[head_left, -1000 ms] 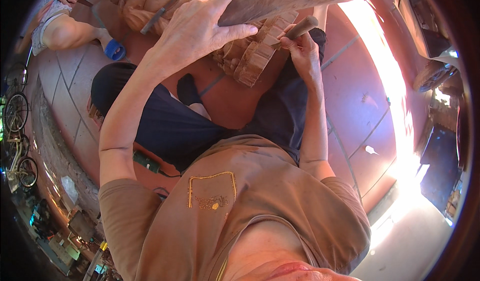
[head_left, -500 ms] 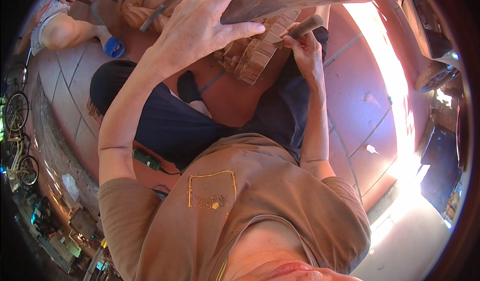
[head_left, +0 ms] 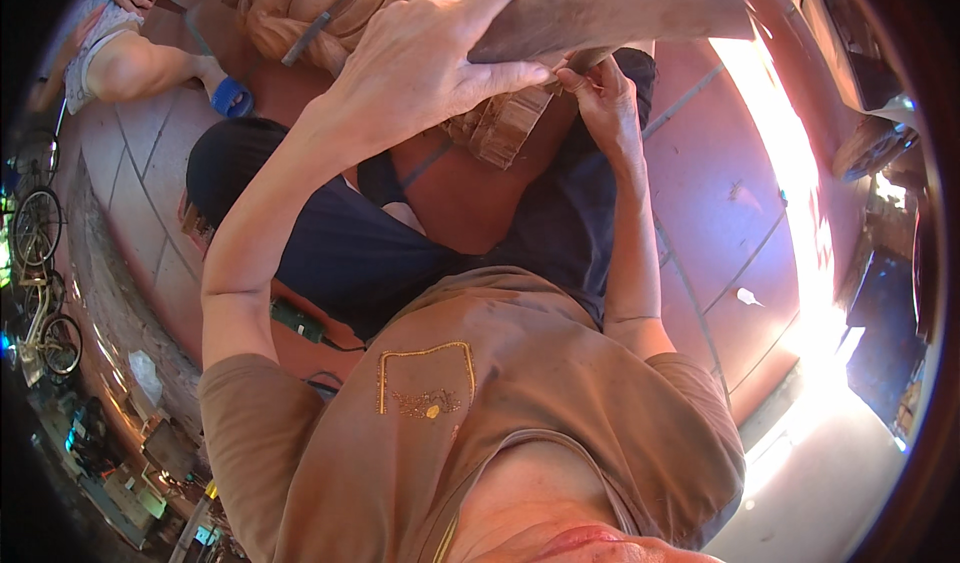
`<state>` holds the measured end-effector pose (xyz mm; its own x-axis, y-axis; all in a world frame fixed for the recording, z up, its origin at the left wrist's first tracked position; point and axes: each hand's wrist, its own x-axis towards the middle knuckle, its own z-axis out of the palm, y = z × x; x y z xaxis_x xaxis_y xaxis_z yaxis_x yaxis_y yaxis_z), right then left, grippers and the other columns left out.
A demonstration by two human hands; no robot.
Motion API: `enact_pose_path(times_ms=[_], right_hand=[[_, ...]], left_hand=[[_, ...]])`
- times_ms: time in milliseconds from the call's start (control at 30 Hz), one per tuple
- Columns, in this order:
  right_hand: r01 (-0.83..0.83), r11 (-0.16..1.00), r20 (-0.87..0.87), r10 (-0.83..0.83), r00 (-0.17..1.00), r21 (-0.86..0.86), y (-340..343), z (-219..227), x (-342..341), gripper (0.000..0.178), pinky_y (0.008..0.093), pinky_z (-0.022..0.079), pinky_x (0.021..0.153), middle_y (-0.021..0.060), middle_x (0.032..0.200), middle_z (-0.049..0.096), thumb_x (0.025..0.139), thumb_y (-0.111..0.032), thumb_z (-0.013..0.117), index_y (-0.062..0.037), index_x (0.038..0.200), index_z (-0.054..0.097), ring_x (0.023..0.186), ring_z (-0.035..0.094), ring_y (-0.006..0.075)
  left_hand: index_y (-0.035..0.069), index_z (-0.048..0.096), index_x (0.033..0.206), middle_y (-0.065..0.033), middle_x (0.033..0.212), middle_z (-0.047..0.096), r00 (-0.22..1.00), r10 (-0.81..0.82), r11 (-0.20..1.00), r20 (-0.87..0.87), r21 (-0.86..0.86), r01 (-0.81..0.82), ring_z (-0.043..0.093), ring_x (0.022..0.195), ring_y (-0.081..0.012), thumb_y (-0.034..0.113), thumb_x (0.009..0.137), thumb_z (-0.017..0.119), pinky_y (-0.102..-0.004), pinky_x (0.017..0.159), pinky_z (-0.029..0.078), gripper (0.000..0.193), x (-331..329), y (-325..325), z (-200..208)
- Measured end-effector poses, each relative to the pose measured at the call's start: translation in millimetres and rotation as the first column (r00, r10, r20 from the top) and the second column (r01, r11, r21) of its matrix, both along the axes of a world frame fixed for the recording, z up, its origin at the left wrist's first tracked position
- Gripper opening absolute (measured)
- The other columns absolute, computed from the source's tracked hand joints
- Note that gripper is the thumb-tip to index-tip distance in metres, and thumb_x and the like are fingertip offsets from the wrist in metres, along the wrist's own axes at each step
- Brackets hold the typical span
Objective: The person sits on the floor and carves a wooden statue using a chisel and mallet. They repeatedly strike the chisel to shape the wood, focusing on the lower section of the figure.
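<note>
My left hand (head_left: pixel 415 68) is wrapped round one end of a long, flat-sided wooden mallet (head_left: pixel 630 11), which reaches out to the right. My right hand (head_left: pixel 612 111) pinches a chisel by its wooden handle (head_left: pixel 588 60). The mallet's far part covers the top of that handle, and I cannot tell whether the two touch. Under both hands, between my legs, lies a carved brown wood block (head_left: pixel 508 131) with a stepped, ridged end. The mallet and my left hand hide much of it, and the chisel's blade is out of sight.
A larger wood carving (head_left: pixel 290 8) lies beyond, with a narrow metal tool (head_left: pixel 318 28) on it. At the far left sits another person, with a blue sandal (head_left: pixel 232 99). A green power tool (head_left: pixel 296 320) with a cord is beside my left thigh. Bicycles (head_left: pixel 40 228) stand left.
The mallet has shifted down and to the right with my left hand, and now covers the chisel handle's top. My right hand has stayed nearly in place.
</note>
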<state>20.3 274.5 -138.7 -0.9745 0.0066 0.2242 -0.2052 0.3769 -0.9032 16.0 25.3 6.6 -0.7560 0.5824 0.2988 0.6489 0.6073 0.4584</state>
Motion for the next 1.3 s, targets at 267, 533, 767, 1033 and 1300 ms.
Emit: enact_pose_path(times_ms=[267, 533, 767, 1033, 1300], right_hand=[[-0.010, 0.998, 0.044, 0.008, 0.999, 0.055, -1.9, 8.1, -2.2, 0.022, 0.0313, 0.054, 0.074, 0.0108, 0.090, 0.074, 0.091, -0.010, 0.073, -0.0019, 0.109, 0.062, 0.085, 0.071, 0.0168], [0.021, 0.947, 0.096, 0.011, 0.995, -0.321, 9.1, -7.9, -6.3, 0.023, 0.0308, 0.056, 0.078, 0.0061, 0.092, 0.070, 0.094, -0.005, 0.069, -0.0015, 0.115, 0.060, 0.089, 0.069, 0.0154], [-0.023, 0.954, 0.061, 0.043, 0.997, -0.299, 14.0, -4.6, -4.7, 0.022, 0.0295, 0.055, 0.080, 0.0045, 0.093, 0.069, 0.095, -0.005, 0.068, -0.0014, 0.115, 0.060, 0.091, 0.067, 0.0132], [-0.010, 0.986, 0.054, 0.020, 0.998, -0.166, 2.5, -11.5, 4.0, 0.023, 0.0304, 0.053, 0.081, 0.0039, 0.094, 0.070, 0.093, -0.007, 0.071, -0.0023, 0.113, 0.060, 0.089, 0.066, 0.0122], [-0.019, 0.997, 0.017, 0.020, 1.000, -0.075, 4.7, -9.3, 2.8, 0.025, 0.0285, 0.055, 0.082, 0.0036, 0.100, 0.070, 0.098, -0.007, 0.066, -0.0040, 0.121, 0.058, 0.094, 0.067, 0.0118]], left_hand=[[-0.001, 0.053, 0.127, -0.0240, 0.082, 0.066, 0.999, 0.029, 0.992, -0.026, -0.119, -0.031, 0.067, 0.076, -0.0417, 0.045, 0.088, 0.074, -0.0450, 0.068, 0.051, 0.064, -0.6, 0.2, -15.5], [-0.002, 0.057, 0.129, -0.0238, 0.070, 0.061, 0.997, 0.057, 0.998, -0.054, 0.028, -0.056, 0.066, 0.063, -0.0328, 0.048, 0.087, 0.075, -0.0423, 0.063, 0.049, 0.068, -9.0, -14.2, -14.2], [-0.001, 0.055, 0.134, -0.0216, 0.067, 0.060, 0.993, 0.117, 0.992, 0.020, 0.046, -0.118, 0.061, 0.053, -0.0261, 0.050, 0.088, 0.075, -0.0387, 0.056, 0.047, 0.072, -15.6, -22.5, -16.9], [-0.001, 0.055, 0.135, -0.0175, 0.058, 0.053, 0.996, 0.075, 0.996, -0.045, 0.042, -0.073, 0.052, 0.046, -0.0231, 0.052, 0.087, 0.075, -0.0364, 0.052, 0.043, 0.075, -14.6, -19.9, -18.6], [-0.003, 0.055, 0.134, -0.0167, 0.055, 0.050, 0.995, 0.102, 0.993, 0.001, 0.050, -0.102, 0.051, 0.043, -0.0222, 0.052, 0.087, 0.075, -0.0363, 0.048, 0.040, 0.075, -11.9, -21.9, -15.5]])
